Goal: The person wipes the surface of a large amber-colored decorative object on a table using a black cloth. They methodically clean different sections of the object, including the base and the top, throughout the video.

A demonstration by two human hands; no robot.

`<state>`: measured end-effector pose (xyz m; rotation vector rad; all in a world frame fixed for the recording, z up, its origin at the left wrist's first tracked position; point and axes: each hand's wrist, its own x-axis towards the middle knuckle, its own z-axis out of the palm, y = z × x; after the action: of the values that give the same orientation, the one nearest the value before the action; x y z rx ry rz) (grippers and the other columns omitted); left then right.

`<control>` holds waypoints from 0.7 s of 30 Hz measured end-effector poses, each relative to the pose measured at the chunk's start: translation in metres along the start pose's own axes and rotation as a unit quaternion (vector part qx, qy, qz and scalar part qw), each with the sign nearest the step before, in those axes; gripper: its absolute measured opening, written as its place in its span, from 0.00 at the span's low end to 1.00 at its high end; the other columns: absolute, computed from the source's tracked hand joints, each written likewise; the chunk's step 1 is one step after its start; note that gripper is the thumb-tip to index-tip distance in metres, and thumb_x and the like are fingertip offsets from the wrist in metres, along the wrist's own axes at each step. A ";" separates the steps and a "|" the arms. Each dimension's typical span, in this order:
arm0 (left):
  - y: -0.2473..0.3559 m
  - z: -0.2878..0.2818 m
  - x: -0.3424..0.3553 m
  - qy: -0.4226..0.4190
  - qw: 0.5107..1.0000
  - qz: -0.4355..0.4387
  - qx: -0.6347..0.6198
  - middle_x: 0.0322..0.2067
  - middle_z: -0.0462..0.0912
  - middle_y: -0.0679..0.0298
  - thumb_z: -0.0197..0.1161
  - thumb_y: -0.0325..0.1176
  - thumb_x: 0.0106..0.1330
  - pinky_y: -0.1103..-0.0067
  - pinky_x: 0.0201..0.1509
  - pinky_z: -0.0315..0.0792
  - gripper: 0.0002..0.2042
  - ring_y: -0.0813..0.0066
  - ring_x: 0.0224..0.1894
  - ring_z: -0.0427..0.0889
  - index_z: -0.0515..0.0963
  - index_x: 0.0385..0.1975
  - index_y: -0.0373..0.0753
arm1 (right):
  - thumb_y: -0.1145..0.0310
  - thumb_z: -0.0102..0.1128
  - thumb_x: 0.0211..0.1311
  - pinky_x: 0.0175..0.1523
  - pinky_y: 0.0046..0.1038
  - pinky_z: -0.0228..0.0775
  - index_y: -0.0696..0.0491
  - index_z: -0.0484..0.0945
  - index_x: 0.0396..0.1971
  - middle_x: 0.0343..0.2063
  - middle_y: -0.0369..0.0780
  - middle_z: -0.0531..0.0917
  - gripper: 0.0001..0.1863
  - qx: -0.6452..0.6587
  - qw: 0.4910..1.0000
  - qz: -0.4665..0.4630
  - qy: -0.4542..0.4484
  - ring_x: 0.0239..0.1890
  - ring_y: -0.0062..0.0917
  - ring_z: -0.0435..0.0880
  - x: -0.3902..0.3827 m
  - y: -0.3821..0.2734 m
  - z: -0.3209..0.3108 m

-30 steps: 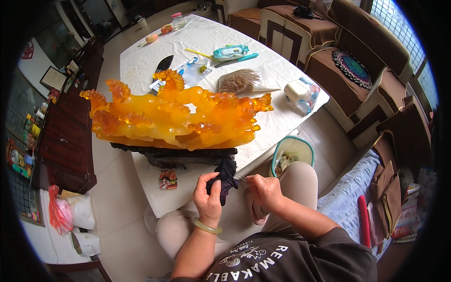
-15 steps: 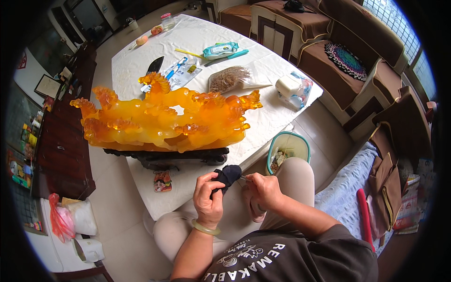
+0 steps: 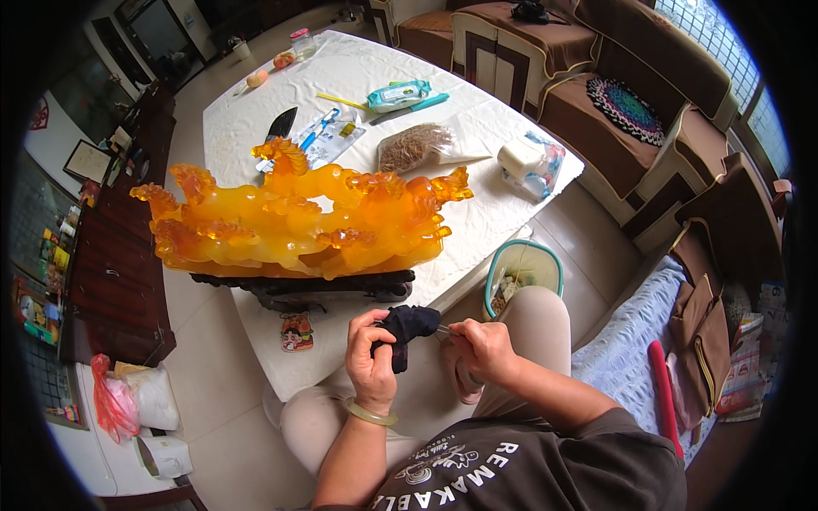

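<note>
A bunched black cloth (image 3: 407,332) is gripped in my left hand (image 3: 369,362), just below the front of the table (image 3: 260,328). My right hand (image 3: 480,349) holds a thin metal tool (image 3: 445,328) whose far end goes into that cloth. Above my hands a large translucent orange carved sculpture (image 3: 298,226) stands on a dark base (image 3: 341,284) on the white-covered table. A small cartoon sticker (image 3: 296,330) is at the table's near left part. The tip of the tool is hidden in the cloth.
On the table lie a wipes pack (image 3: 399,94), a bag of brown shreds (image 3: 417,148), a white packet (image 3: 532,166), fruit and a jar (image 3: 302,44). A green-rimmed bin (image 3: 524,281) stands beside my knee. Brown sofas (image 3: 596,102) line the right, a dark cabinet (image 3: 111,289) the left.
The cloth in my left hand has shifted and turned, its upper part now lying more sideways. My right hand still holds the tool against it. The view has moved slightly.
</note>
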<state>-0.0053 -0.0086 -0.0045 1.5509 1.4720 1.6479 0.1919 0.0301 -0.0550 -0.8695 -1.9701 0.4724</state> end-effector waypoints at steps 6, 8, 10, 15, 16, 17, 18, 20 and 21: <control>0.001 -0.001 0.000 0.005 1.000 -0.003 -0.008 0.46 0.79 0.53 0.50 0.16 0.53 0.74 0.58 0.69 0.08 0.64 0.47 0.78 0.74 0.27 0.36 | 0.78 0.64 0.56 0.25 0.33 0.76 0.58 0.77 0.32 0.20 0.43 0.81 0.06 0.014 0.999 -0.001 -0.043 0.20 0.38 0.83 -0.001 -0.003 -0.005; -0.001 -0.001 0.000 -0.003 1.000 -0.001 -0.017 0.47 0.79 0.53 0.50 0.16 0.53 0.74 0.58 0.69 0.09 0.64 0.48 0.78 0.74 0.29 0.36 | 0.78 0.65 0.55 0.25 0.34 0.76 0.57 0.76 0.32 0.20 0.43 0.80 0.07 0.028 0.999 -0.008 -0.036 0.20 0.38 0.82 0.001 -0.004 -0.003; -0.003 -0.001 -0.001 -0.017 0.999 -0.003 -0.033 0.47 0.79 0.54 0.50 0.16 0.53 0.74 0.59 0.69 0.11 0.64 0.49 0.78 0.75 0.32 0.36 | 0.77 0.67 0.54 0.24 0.36 0.74 0.56 0.74 0.31 0.19 0.44 0.79 0.09 0.045 0.999 -0.017 -0.024 0.20 0.39 0.82 0.006 -0.008 0.000; 0.002 0.003 -0.003 -0.008 0.991 -0.085 -0.102 0.47 0.79 0.56 0.51 0.17 0.56 0.74 0.62 0.68 0.18 0.67 0.50 0.77 0.76 0.47 0.33 | 0.77 0.67 0.55 0.25 0.36 0.75 0.56 0.75 0.33 0.21 0.44 0.81 0.09 0.049 0.999 0.014 -0.002 0.20 0.39 0.82 0.010 -0.011 0.003; 0.003 0.004 -0.003 -0.004 0.987 -0.109 -0.114 0.47 0.79 0.57 0.52 0.18 0.56 0.75 0.62 0.68 0.20 0.67 0.51 0.77 0.76 0.50 0.33 | 0.77 0.67 0.55 0.25 0.36 0.75 0.56 0.75 0.33 0.21 0.44 0.81 0.09 0.049 0.999 0.022 0.007 0.20 0.39 0.82 0.009 -0.011 0.004; 0.003 0.002 -0.002 -0.021 0.986 -0.120 -0.118 0.47 0.79 0.58 0.54 0.19 0.57 0.76 0.61 0.68 0.19 0.69 0.50 0.77 0.76 0.51 0.33 | 0.77 0.67 0.55 0.25 0.36 0.75 0.56 0.75 0.33 0.21 0.44 0.81 0.09 0.054 0.998 0.024 0.002 0.21 0.40 0.82 0.008 -0.010 0.005; 0.003 0.002 -0.003 -0.022 0.986 -0.122 -0.112 0.46 0.79 0.59 0.55 0.19 0.57 0.76 0.61 0.68 0.19 0.69 0.49 0.77 0.76 0.51 0.33 | 0.77 0.67 0.55 0.26 0.36 0.75 0.56 0.76 0.34 0.21 0.44 0.81 0.09 0.058 0.998 0.026 -0.003 0.21 0.40 0.82 0.005 -0.009 0.006; 0.000 0.003 -0.003 -0.022 0.987 -0.127 -0.100 0.46 0.79 0.59 0.57 0.20 0.58 0.77 0.60 0.68 0.18 0.70 0.48 0.77 0.76 0.50 0.33 | 0.77 0.66 0.56 0.27 0.35 0.75 0.57 0.76 0.35 0.22 0.44 0.81 0.09 0.067 0.997 0.024 -0.037 0.22 0.40 0.83 0.004 -0.012 0.006; -0.001 0.001 -0.003 -0.026 0.986 -0.131 -0.099 0.45 0.79 0.60 0.59 0.22 0.60 0.77 0.58 0.69 0.16 0.72 0.47 0.77 0.76 0.49 0.33 | 0.76 0.66 0.56 0.27 0.35 0.75 0.56 0.76 0.35 0.22 0.45 0.81 0.09 0.070 0.996 0.021 -0.046 0.22 0.41 0.83 0.003 -0.012 0.006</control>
<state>-0.0041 -0.0105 -0.0073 1.2263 1.3720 1.5355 0.1816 0.0244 -0.0490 -0.8146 -1.9791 0.6778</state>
